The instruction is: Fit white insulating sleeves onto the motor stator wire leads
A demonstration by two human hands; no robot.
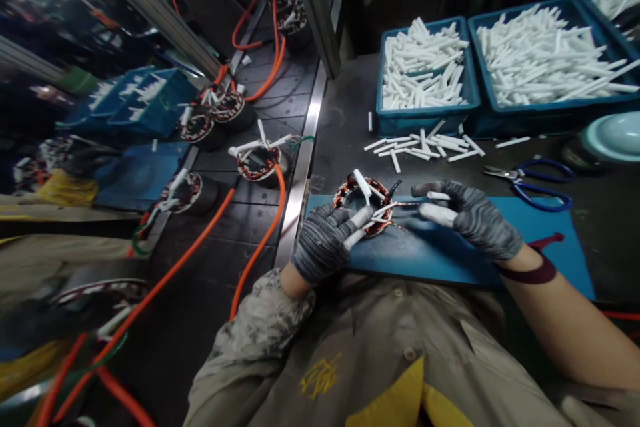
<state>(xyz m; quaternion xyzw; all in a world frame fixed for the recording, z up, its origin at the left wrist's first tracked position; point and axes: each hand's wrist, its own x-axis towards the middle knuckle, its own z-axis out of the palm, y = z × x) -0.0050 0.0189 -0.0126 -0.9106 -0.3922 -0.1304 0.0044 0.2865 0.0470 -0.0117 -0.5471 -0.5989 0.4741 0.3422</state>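
Note:
A motor stator (342, 195) with copper windings sits on the blue mat (445, 260) before me, white sleeves and wire leads sticking out of it. My left hand (323, 240), in a grey knitted glove with whitish fingertips, is closed at the stator's near left rim, fingers on the white-sleeved leads. To the right of the stator, my gloved right hand (473, 217) pinches a short white sleeve (438, 196) between thumb and fingers. A thin dark lead (407, 204) runs from the stator toward those fingertips; whether they touch it I cannot tell.
Blue bins (427, 110) full of white sleeves stand at the back right, with loose sleeves (425, 145) in front. Blue-handled scissors (537, 183) and a pale round lid (613, 137) lie rightward. On the left, a conveyor (225, 227) carries stators and orange cables; a co-worker's gloved hand (85, 160) shows beyond.

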